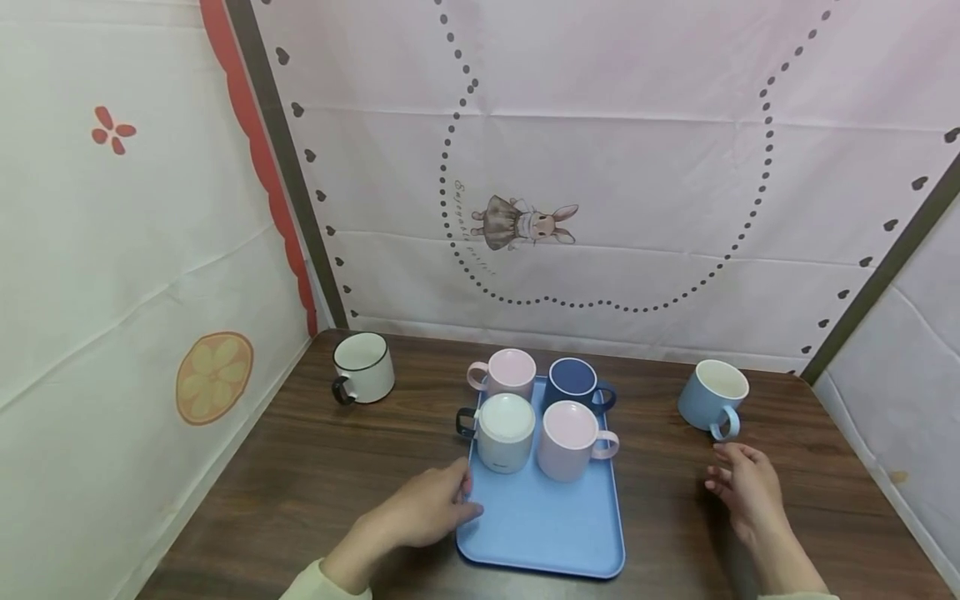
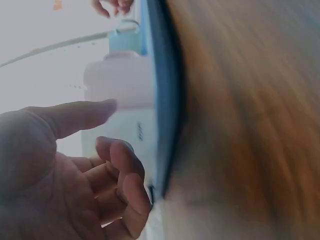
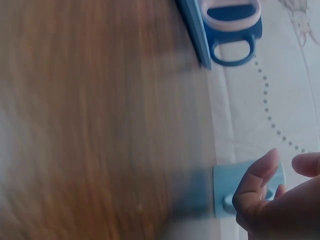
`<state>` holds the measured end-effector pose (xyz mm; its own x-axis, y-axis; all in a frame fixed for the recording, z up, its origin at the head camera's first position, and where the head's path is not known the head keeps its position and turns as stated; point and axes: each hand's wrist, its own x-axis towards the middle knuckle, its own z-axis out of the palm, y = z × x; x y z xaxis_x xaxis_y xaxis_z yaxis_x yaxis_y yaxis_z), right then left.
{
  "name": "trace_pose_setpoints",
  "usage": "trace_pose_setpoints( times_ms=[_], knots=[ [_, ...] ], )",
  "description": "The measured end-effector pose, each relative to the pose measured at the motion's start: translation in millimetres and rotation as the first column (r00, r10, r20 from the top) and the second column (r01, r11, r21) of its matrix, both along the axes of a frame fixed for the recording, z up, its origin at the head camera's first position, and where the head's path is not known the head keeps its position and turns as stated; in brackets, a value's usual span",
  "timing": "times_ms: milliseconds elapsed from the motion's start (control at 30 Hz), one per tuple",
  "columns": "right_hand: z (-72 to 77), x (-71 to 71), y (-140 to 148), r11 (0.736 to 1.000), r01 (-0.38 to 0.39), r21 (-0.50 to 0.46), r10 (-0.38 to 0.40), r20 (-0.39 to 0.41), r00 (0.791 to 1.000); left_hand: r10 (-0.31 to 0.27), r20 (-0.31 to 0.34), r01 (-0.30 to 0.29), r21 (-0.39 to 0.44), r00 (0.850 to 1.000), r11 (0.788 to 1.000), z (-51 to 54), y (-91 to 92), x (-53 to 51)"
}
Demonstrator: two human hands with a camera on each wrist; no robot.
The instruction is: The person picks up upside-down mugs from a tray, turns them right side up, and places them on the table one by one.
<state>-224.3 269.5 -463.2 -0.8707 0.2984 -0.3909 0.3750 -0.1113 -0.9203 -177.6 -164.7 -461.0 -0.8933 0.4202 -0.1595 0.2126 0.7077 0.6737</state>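
My left hand (image 1: 426,506) hovers by the left edge of a blue tray (image 1: 543,529), thumb and fingers apart and loosely bent, holding nothing. On the tray stand several mugs: a white one with a dark handle (image 1: 506,437), a pink one in front (image 1: 566,450), a pink one behind (image 1: 513,375) and a navy one (image 1: 572,382). Over on the right, my right hand (image 1: 753,493) is just in front of a light blue mug (image 1: 701,404), whose handle points toward it. In the right wrist view the fingers (image 3: 250,192) overlap that mug; contact cannot be made out.
A white mug with a black rim and black handle (image 1: 366,371) stands at the back left of the brown wooden table (image 1: 300,483). Printed cloth (image 1: 622,208) hangs behind the table and along both sides.
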Motion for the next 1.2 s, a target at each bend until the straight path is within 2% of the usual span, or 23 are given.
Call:
trace_pose_setpoints(
  times_ms=[133,333,567,833,1200],
  knots=[
    [-0.6,7.2,-9,0.997,-0.079,-0.011,0.079,-0.021,0.997,-0.013,-0.034,0.016,0.092,0.999,0.996,9.1,14.9,4.8],
    [-2.9,14.0,-29,0.978,-0.203,0.046,0.205,-0.037,0.978,-0.018,0.013,0.016,0.168,1.0,0.986,17.3,38.4,9.3],
    [-4.6,17.9,-52,0.95,-0.289,0.121,0.294,-0.027,0.955,0.017,0.076,-0.031,0.188,0.997,0.982,11.4,60.9,11.3],
    [-5.6,19.1,-74,0.924,-0.344,0.165,0.35,-0.013,0.937,0.015,0.072,-0.028,0.17,0.997,0.985,8.4,75.9,10.3],
    [-5.8,15.9,-90,0.902,-0.378,0.21,0.391,-0.027,0.92,0.041,0.091,-0.062,0.234,0.995,0.97,6.3,95.3,4.2]
  ],
)
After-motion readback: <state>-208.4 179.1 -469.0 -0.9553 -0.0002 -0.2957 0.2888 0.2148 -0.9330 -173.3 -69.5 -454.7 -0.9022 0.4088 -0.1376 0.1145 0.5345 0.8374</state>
